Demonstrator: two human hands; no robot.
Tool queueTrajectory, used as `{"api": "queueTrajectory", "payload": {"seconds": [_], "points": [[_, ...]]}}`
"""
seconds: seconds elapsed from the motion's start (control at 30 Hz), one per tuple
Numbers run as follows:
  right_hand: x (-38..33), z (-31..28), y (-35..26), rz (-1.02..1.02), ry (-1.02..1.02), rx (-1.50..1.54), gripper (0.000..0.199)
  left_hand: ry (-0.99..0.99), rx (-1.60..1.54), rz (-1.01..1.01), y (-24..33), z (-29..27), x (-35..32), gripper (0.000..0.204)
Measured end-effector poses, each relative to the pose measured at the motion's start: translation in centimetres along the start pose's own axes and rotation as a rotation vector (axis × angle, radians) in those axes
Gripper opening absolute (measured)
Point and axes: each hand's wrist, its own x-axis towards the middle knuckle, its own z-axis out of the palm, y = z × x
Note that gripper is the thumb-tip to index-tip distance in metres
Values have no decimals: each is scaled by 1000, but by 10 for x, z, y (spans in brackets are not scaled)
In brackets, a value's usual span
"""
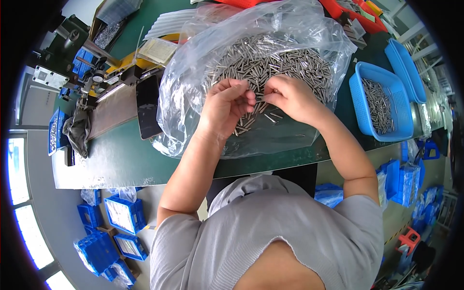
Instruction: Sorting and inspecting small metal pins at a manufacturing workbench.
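A heap of small metal pins [299, 65] lies on a clear plastic bag [186, 87] spread over the green table. Over the near side of the heap, my left hand [226, 104] is turned partly palm up with its fingers curled in. Beside it, my right hand [292, 99] pinches with thumb and forefinger close to the left fingertips. What sits between the right fingertips is too small to make out, and the left hand's curled fingers hide what they hold. A few loose pins [273, 117] lie on the bag just below the hands.
A blue basket [358, 104] with more pins stands at the right, another blue basket [408, 72] behind it. Left of the bag lies a black phone-like slab [147, 108]. A measuring stand [96, 75] occupies the far left. Red bins [355, 14] sit at the back.
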Motion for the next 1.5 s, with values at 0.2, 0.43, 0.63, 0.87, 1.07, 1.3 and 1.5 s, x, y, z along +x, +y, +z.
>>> {"api": "queueTrajectory", "payload": {"seconds": [0.2,0.43,0.63,0.87,1.07,1.3,1.5], "points": [[1,-8,-2,79,-11,522,19,-109,-13,-164,-3,0,0,8],[0,-12,-4,118,9,451,18,-175,-49,-191,-6,1,0,5],[-3,-12,-19,77,77,367,17,-183,-28,-194,-7,1,-1,7],[-2,1,-17,93,115,561,24,-230,-73,-151,-14,3,0,11],[2,1,-3,35,277,410,24,-167,-100,-98,-14,6,1,11],[5,-28,11,445,214,1341,13,-39,-76,-10,-1,-1,2,10],[-1,-22,10,216,-80,327,12,-6,-98,1,-1,0,1,6]]}}
